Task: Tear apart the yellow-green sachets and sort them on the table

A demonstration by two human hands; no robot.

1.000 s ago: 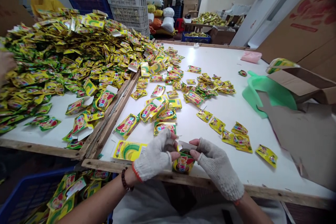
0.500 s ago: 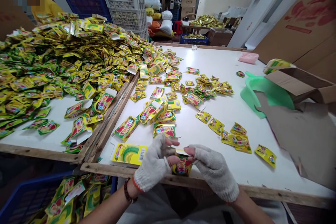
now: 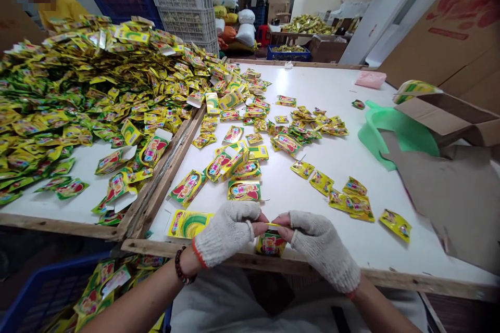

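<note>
1. the left hand point(image 3: 228, 231) pinches the top of one small box point(image 3: 271, 244), at its left corner.
2. the right hand point(image 3: 324, 247) pinches this same top at the right corner.
3. the box is at the near edge of the tabletop point(image 3: 297, 192).
4. just beyond lie other boxes point(image 3: 244, 190); to the right, yellow packets point(image 3: 322, 182).

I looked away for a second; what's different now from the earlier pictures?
The white flap on the small box has folded down; the left hand and right hand have closed in over it. Another person's hand has left the left edge. Both hands stayed at the box; the loose packets stayed put.
</note>
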